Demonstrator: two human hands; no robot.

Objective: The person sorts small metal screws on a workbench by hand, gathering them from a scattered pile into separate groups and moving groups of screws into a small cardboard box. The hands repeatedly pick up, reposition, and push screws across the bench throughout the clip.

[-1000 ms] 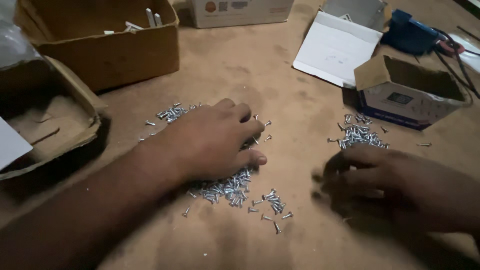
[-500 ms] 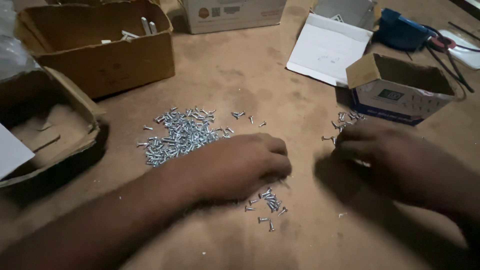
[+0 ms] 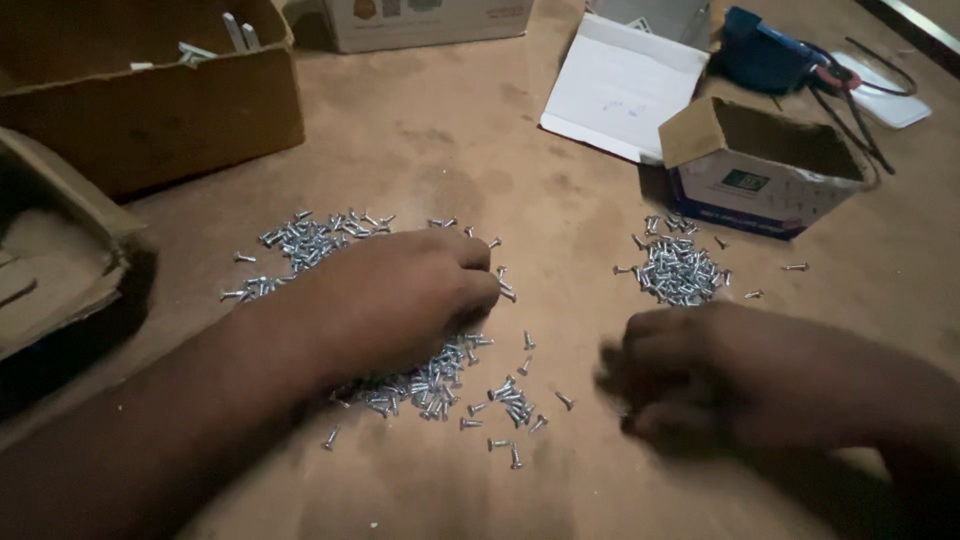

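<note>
Brown table (image 3: 430, 130) strewn with small silver screws (image 3: 300, 240), the big heap half hidden under the left hand (image 3: 400, 300), lying palm-down, fingers curled together. Right hand (image 3: 700, 375) blurred beside a smaller pile (image 3: 678, 270); grip impossible to tell.

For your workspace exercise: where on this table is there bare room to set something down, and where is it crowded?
Bare table lies between the brown box, the white paper and the screws. Another bare strip runs between the big screw pile and the small pile. It is crowded under the left hand, around the right hand, and by the open carton.
</note>
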